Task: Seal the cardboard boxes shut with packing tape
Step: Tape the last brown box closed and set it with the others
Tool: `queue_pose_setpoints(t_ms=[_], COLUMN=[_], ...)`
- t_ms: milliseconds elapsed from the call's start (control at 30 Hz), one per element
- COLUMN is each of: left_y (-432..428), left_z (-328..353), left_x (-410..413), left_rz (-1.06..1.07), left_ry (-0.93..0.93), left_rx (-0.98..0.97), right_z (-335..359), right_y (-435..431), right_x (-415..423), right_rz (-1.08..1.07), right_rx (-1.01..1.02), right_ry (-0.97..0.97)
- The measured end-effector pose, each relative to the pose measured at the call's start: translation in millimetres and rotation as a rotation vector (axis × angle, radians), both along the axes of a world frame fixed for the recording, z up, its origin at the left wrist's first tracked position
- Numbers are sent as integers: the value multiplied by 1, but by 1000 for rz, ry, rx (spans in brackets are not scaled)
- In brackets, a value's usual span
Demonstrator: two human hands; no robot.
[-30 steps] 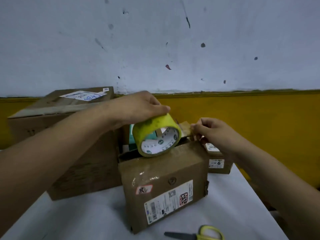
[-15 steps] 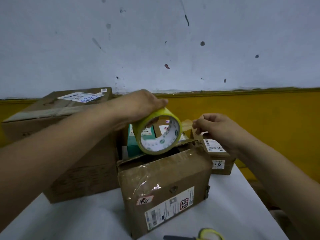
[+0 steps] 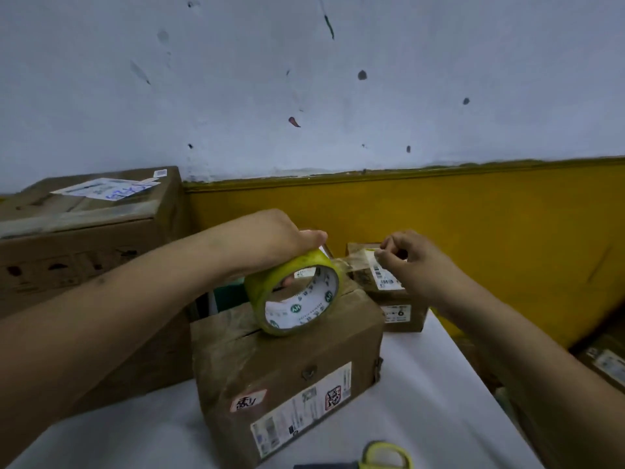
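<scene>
On the left, our left hand (image 3: 280, 238) curls over the tape roll (image 3: 270, 292), a fingertip hooked inside the core, standing it on edge atop the small box (image 3: 287, 367), right over the flap seam. A short clear strip (image 3: 355, 264) runs out to our right hand (image 3: 416, 265), thumb and fingers pinching its free end. Best bet, we'd say: hold that strip taut and flat, line it along the seam, anchor the end first, then press down. Scissors (image 3: 385, 456) lie near us on the table (image 3: 422, 384).

Four cardboard boxes (image 3: 84, 258) (image 3: 287, 377) (image 3: 406, 319) (image 3: 605, 363), one tape roll (image 3: 270, 286), one pair of scissors (image 3: 385, 456), two hands (image 3: 274, 238) (image 3: 416, 265).
</scene>
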State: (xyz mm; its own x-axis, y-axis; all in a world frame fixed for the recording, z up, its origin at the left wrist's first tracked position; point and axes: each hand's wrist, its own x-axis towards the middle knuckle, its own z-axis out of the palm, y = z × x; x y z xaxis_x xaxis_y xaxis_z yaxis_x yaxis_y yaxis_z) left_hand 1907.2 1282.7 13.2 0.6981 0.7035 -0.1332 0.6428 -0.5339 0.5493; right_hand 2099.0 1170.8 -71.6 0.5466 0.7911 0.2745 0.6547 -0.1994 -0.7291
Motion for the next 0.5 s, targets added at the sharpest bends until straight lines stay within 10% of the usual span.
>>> queue_pose_setpoints(t_ms=[500], left_y=[5], left_z=[7], left_x=[-2], left_rz=[-65], left_ry=[322], left_rx=[137], right_z=[-46], right_y=[-10], right_x=[-11], right_rz=[7], right_rx=[-149], right_ry=[316])
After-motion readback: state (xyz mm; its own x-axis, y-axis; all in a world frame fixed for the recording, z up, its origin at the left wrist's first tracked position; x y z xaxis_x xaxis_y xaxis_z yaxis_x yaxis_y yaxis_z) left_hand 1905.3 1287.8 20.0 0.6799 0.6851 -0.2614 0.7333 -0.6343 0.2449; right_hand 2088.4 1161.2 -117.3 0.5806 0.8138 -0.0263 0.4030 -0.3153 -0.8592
